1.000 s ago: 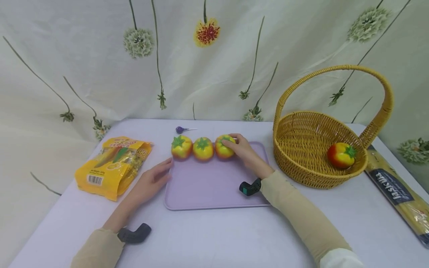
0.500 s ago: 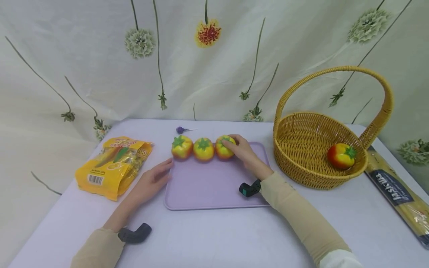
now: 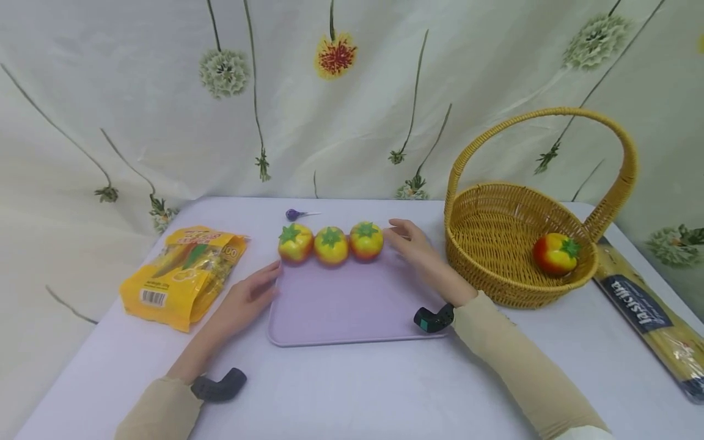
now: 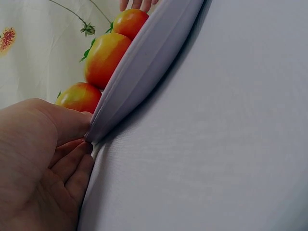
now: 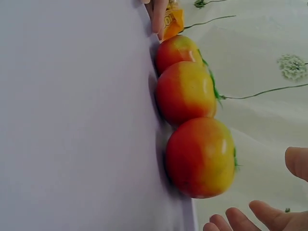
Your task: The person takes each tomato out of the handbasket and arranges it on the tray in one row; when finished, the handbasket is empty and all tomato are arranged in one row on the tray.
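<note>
Three yellow-and-red toy tomatoes with green leafy tops stand in a row along the back of the lilac tray: the left tomato (image 3: 296, 243), the middle tomato (image 3: 331, 247) and the right tomato (image 3: 366, 241). My left hand (image 3: 247, 299) rests against the left edge of the tray (image 3: 352, 305), fingers and thumb touching its rim. Just beside the right tomato is my right hand (image 3: 415, 247), its fingers loosely spread. The right wrist view shows a gap between the fingertips (image 5: 262, 211) and that tomato (image 5: 201, 156); nothing is held there.
A tall-handled wicker basket (image 3: 484, 232) stands on the right with one tomato (image 3: 555, 253) inside. Beyond it lies a long pasta packet (image 3: 649, 311). On the left is a yellow candy bag (image 3: 181, 275). A purple lollipop (image 3: 294, 214) lies behind the tray.
My right hand has let go of the right tomato and drawn back a little to the right. The tomato stays in the row; my left hand stays at the tray edge.
</note>
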### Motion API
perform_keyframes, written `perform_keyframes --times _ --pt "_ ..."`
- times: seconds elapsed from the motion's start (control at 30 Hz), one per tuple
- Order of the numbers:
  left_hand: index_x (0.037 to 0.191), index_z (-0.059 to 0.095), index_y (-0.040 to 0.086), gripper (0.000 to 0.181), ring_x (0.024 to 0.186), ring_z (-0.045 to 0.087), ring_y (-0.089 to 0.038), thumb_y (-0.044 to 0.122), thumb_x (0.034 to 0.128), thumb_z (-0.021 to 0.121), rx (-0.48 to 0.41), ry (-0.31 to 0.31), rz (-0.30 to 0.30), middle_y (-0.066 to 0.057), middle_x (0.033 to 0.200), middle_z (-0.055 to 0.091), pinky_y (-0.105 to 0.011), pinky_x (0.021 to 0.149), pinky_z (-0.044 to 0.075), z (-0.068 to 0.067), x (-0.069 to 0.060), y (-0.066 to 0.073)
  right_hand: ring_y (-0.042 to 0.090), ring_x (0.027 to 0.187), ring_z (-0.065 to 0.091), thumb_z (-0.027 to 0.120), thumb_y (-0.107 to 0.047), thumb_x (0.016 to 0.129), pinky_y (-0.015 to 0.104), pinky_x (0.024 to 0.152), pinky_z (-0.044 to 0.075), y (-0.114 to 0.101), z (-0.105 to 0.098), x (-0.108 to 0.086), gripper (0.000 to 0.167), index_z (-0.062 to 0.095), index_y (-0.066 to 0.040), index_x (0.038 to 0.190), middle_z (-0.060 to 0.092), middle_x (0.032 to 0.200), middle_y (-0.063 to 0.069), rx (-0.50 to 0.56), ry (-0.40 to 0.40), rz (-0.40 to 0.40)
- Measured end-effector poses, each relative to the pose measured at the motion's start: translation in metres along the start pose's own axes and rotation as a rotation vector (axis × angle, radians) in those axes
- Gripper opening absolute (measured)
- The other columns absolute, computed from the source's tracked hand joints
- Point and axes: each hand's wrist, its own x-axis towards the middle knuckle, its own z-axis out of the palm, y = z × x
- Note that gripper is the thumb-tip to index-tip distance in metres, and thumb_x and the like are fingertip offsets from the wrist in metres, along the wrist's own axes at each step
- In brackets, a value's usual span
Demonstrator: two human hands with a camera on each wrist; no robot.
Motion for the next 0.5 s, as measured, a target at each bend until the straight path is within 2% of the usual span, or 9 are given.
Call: perform_keyframes --times 0.2,0.4,0.5 --pt "0.138 0.045 0.005 0.044 0.135 0.027 -0.027 0.019 0.0964 0.054 0.009 -0.005 -0.007 -0.005 0.148 0.033 -0.047 0.106 0.027 0.000 -0.001 -0.003 0.031 0.124 0.039 0.052 -0.022 0.097 0.043 0.105 0.031 -0.014 -0.030 -0.031 0.051 0.035 -0.001 0.140 0.039 0.137 0.021 -0.011 -0.051 -0.068" --pt "0.138 0.045 0.004 0.045 0.134 0.028 -0.026 0.017 0.0962 0.054 0.005 -0.006 -0.002 -0.005 0.148 0.033 -0.046 0.106 0.029 0.000 0.000 -0.002 0.026 0.121 0.045 0.054 -0.027 0.096 0.043 0.105 0.032 -0.024 -0.073 -0.061 0.049 0.041 -0.003 0.137 0.044 0.136 0.016 -0.019 -0.052 -0.131" --pt "0.138 0.045 0.004 0.045 0.134 0.028 -0.027 0.017 0.0961 0.054 0.009 -0.005 0.000 -0.005 0.148 0.033 -0.046 0.106 0.029 -0.001 0.001 -0.002 0.022 0.120 0.047 0.053 -0.032 0.096 0.041 0.104 0.034 -0.029 -0.099 -0.073 0.050 0.042 -0.005 0.137 0.045 0.134 0.014 -0.058 -0.021 -0.152"
